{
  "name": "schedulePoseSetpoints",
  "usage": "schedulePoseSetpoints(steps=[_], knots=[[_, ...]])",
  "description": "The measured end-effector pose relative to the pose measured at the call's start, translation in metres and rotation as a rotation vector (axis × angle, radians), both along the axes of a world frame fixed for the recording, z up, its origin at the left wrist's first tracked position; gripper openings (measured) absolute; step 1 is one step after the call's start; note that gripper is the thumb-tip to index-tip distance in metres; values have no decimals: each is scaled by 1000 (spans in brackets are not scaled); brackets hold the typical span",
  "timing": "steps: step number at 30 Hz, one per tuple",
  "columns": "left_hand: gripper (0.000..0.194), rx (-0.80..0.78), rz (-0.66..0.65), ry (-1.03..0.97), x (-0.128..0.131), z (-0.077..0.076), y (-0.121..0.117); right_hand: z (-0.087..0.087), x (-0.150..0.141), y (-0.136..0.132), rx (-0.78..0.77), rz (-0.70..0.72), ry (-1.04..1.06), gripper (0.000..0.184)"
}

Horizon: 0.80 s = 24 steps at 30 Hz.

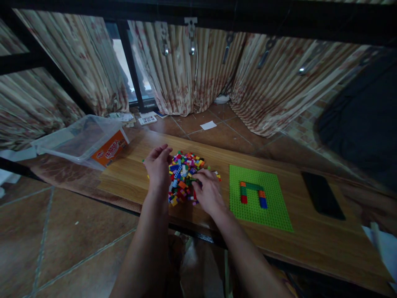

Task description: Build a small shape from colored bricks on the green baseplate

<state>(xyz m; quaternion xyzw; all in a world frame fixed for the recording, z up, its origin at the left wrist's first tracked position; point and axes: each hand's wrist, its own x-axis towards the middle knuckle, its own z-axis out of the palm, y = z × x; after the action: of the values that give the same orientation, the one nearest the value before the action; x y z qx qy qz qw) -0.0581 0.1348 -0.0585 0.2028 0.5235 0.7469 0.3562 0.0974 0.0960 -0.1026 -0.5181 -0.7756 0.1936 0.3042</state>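
A heap of small coloured bricks [183,174] lies on the wooden table [310,240]. My left hand [159,169] rests at the heap's left edge, fingers loosely curled over the bricks, holding nothing that I can see. My right hand [208,191] lies on the heap's right side, its fingers pinched together on a small brick that I cannot name. To the right lies a green baseplate [273,209] carrying a small arch of orange, green, red and blue bricks [252,193].
A clear plastic tub [82,140] with an orange label lies tipped on the table's left end. A black phone [322,194] lies right of the baseplate. Curtains hang behind, with papers on the tiled floor [62,240]. A white object shows at the far right edge.
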Motion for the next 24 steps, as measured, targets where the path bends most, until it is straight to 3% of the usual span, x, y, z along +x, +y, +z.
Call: schedulePoseSetpoints(steps=[7,24], knots=[[25,18,-1,1,-1,-1,-1,3,-11,-6,29,94,-87,28],[25,-14,-20,23,5,4,-1,-3,-30,-12,22,-2,-108,12]])
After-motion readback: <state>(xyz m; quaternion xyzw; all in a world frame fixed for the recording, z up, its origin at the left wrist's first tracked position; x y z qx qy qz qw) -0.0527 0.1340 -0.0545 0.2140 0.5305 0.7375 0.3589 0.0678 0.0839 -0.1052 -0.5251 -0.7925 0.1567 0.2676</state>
